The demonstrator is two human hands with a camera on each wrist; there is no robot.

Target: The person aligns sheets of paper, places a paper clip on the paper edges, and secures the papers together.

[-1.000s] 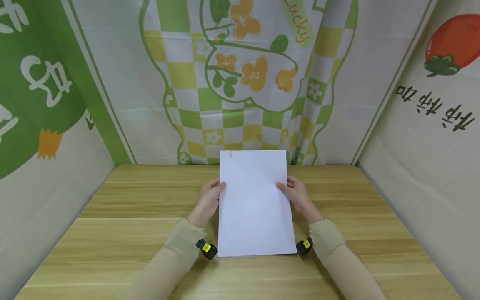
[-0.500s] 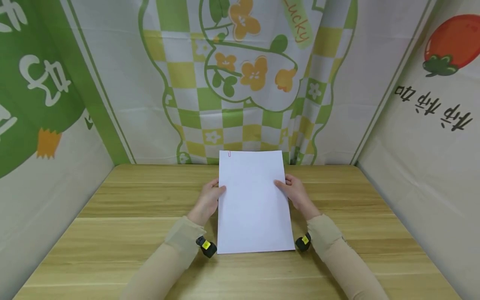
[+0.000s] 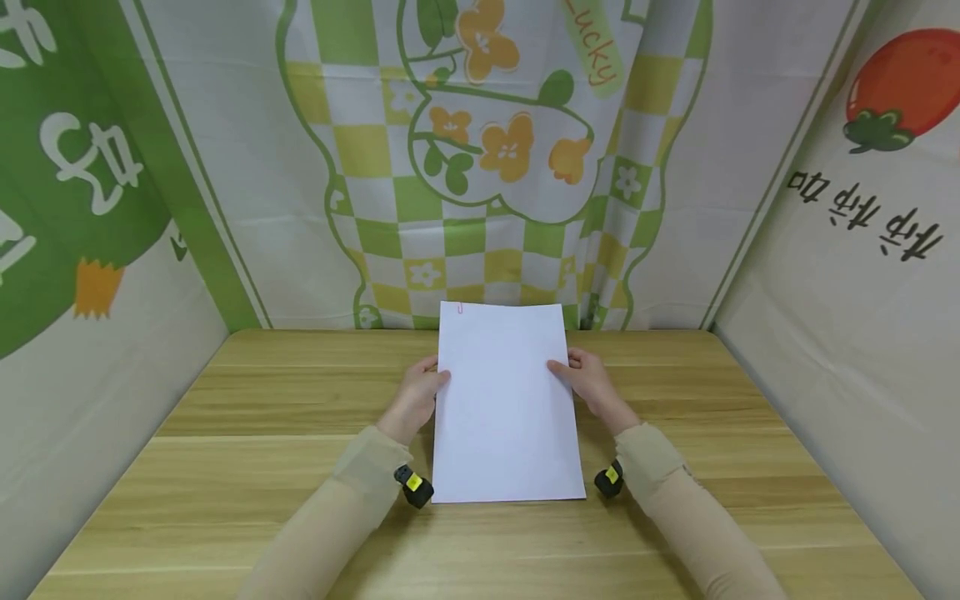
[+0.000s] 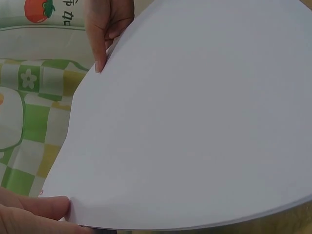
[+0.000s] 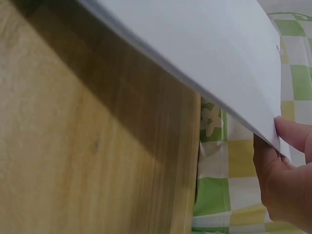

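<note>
A thin stack of white paper (image 3: 504,408) is held up between my two hands, its front blank. Near its top left corner sits a small red paper clip (image 3: 461,308). My left hand (image 3: 413,395) pinches the left edge, thumb in front and fingers behind. On the opposite edge my right hand (image 3: 592,385) grips the same way, its thumb (image 5: 291,132) pressed on the front face in the right wrist view. That view also shows the paper (image 5: 209,58) raised off the table with a shadow below. The fingers behind the sheets are mostly hidden.
A wooden table (image 3: 262,500) spreads beneath both arms. Behind it hangs a green and yellow checked curtain (image 3: 495,242), right at the table's far edge. Printed cloth walls (image 3: 847,333) close in the left and right sides.
The paper's lower edge has shifted slightly up and its right edge a little left. My right hand has moved slightly left with it; both hands keep their grip.
</note>
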